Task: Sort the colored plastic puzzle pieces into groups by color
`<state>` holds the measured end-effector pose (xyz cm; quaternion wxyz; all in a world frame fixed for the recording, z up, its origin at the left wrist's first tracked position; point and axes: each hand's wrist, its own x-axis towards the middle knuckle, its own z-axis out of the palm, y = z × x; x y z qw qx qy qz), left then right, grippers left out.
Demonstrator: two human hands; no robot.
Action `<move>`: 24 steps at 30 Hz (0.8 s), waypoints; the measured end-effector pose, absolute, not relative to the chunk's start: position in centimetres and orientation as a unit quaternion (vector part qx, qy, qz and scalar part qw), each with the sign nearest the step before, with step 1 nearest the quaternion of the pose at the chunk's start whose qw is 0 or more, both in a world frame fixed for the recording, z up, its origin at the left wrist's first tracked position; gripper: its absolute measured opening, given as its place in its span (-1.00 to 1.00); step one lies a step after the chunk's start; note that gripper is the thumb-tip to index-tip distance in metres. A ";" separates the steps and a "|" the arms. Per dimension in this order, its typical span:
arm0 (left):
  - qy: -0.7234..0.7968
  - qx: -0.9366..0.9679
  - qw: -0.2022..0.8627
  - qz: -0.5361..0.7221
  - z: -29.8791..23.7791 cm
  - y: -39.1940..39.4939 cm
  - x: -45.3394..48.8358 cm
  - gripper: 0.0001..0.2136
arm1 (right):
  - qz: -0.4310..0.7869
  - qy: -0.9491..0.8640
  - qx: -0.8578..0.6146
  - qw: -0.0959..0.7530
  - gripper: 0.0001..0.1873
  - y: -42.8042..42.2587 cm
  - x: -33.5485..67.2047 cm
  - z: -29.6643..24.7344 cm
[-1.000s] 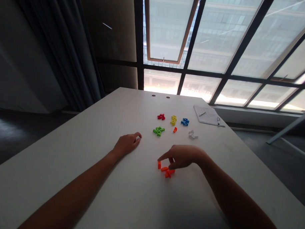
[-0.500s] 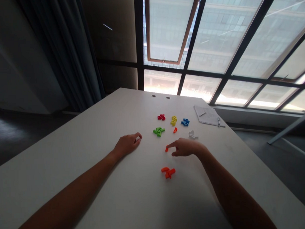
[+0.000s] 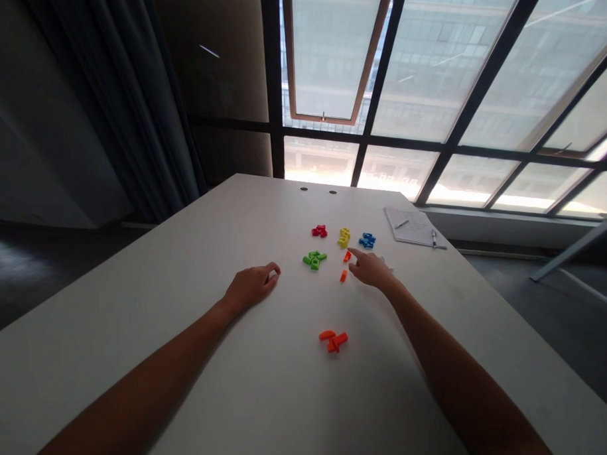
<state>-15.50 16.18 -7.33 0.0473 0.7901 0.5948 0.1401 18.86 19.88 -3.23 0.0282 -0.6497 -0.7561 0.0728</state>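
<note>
Head view: right hand (image 3: 369,270), open and empty, reaches just beside a small orange plastic block (image 3: 347,256) on the white desk (image 3: 185,271); light and stiff, it looks best pinched by its sides. Left hand (image 3: 250,286) rests loosely curled, empty.

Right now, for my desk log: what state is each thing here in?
Right hand: index finger extended, next to a small orange piece, holding nothing visible.
Left hand: resting on the table, fingers curled, empty.
Orange pieces: lying in a small pile.
Green pieces: clustered together.
Notepad: lying flat, pen on it.
Window sash: appears swung open.
</note>
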 end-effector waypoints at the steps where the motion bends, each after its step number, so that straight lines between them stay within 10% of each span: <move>1: 0.595 0.790 0.048 0.140 -7.4 16.2 -15.5 -0.75 | 0.071 -0.742 -0.666 0.034 -0.34 20.1 18.6 -3.8; 24: 0.598 0.788 0.043 0.137 -7.3 16.2 -15.5 -0.74 | 0.062 -0.721 -0.689 0.049 -0.43 21.8 18.7 -5.6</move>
